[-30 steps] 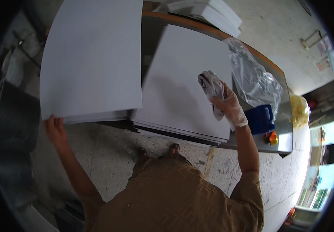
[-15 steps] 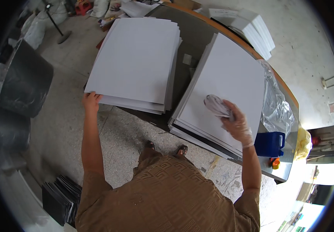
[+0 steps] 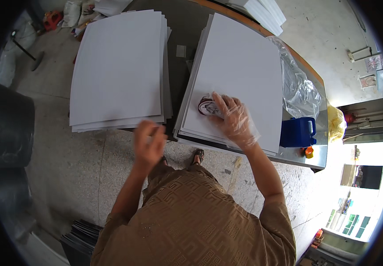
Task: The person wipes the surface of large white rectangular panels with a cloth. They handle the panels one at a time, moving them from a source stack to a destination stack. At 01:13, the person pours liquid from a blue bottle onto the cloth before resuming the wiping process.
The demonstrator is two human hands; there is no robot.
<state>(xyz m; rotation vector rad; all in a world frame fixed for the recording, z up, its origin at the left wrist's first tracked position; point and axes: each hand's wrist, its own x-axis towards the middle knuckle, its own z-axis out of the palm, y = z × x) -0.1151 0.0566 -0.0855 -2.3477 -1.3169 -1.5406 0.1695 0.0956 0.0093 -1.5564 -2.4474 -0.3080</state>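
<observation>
Two stacks of large white sheets lie side by side on the table. My right hand [image 3: 236,123], in a clear plastic glove, is closed on a wadded cloth [image 3: 208,106]. It presses the cloth on the top sheet of the right stack [image 3: 244,62], toward that stack's near left part. My bare left hand [image 3: 149,144] is in the air off the near right corner of the left stack [image 3: 118,66]. Motion smears its fingers, and I make out nothing in them.
A blue jug [image 3: 298,132] and an orange cap [image 3: 309,152] stand at the table's right end, beside crumpled clear plastic film [image 3: 300,88]. Dark bins [image 3: 9,128] line the floor at left. Dark boards [image 3: 80,239] lean near my left elbow.
My left hand has let go of the left stack's near left corner and moved right. My right hand has shifted the cloth toward the right stack's left edge. The view has turned right.
</observation>
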